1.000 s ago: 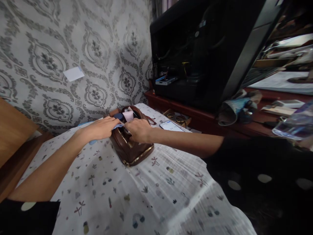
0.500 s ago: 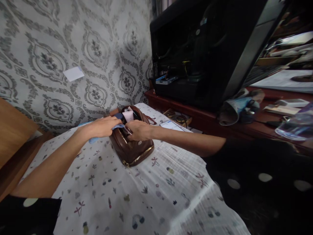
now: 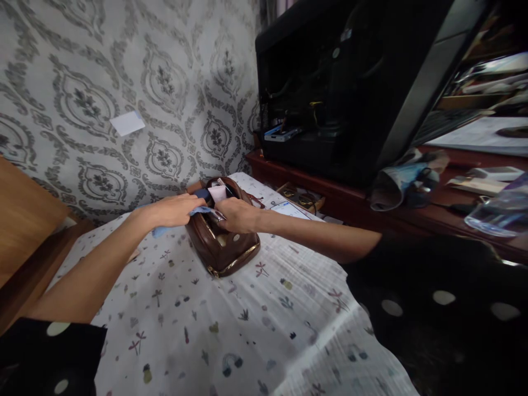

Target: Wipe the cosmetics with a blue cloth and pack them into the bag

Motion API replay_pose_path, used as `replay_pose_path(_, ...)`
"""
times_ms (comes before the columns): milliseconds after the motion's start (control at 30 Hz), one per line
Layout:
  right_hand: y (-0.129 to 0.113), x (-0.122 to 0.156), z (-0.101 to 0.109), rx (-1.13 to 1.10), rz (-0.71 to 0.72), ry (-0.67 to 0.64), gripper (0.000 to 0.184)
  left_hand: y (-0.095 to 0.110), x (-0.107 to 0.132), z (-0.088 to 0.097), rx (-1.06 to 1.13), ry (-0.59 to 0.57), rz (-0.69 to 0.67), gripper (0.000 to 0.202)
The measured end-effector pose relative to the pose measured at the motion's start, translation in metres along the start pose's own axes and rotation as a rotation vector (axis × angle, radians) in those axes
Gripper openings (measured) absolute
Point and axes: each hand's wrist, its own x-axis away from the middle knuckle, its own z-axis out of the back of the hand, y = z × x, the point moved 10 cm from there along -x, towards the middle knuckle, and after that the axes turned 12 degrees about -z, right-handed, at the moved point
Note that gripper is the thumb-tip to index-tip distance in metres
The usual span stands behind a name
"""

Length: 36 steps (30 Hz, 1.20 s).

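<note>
A brown leather bag [image 3: 239, 263] with gold zips lies unzipped on the patterned white cloth [image 3: 198, 330]. At its left edge my left hand [image 3: 173, 212] is closed on a light blue cloth [image 3: 159, 231], part of which hangs below the hand. My right hand [image 3: 236, 215] is over the bag's opening, fingers pinched around a small shiny thing that I cannot make out, close against the blue cloth. A pale pink tube-like item [image 3: 218, 193] and a dark blue item [image 3: 202, 194] stick up from the bag behind my hands.
Right of the bag lies a phone [image 3: 289, 209] with a lit screen. Beyond it is a small open box [image 3: 303, 198] of odds and ends. A large black television [image 3: 322, 99] stands on a red-brown cabinet. A wooden panel [image 3: 28, 214] borders the left side.
My right hand has risen slightly from the bag's opening, bringing more of the small shiny thing into sight. My left hand keeps hold of the blue cloth. The view has shifted a little.
</note>
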Motion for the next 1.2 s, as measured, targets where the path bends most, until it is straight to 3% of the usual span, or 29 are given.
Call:
replay_pose_path(200,0.001,-0.005,0.001,-0.002,-0.021,-0.018,0.029,0.003,0.004,-0.001,0.033,-0.004,-0.002,0.057)
replay_pose_path(667,0.005,-0.001,0.003,-0.011,-0.045,0.001,0.032,0.006,0.003,-0.002,0.021,0.067,0.0,0.067)
replay_pose_path(833,0.005,-0.001,0.011,-0.028,-0.049,0.037,0.029,0.003,0.025,0.004,0.075,0.263,0.023,0.071)
replay_pose_path(967,0.008,0.008,0.03,-0.144,0.0,0.195,0.028,0.0,0.067,0.008,0.177,0.512,0.107,0.069)
replay_pose_path(1067,0.022,0.02,0.039,-0.343,0.044,0.361,0.021,-0.016,0.106,-0.021,0.258,0.621,0.255,0.064)
replay_pose_path(1200,0.042,0.038,0.028,-0.497,0.091,0.452,0.021,-0.047,0.158,-0.096,0.271,0.674,0.405,0.06)
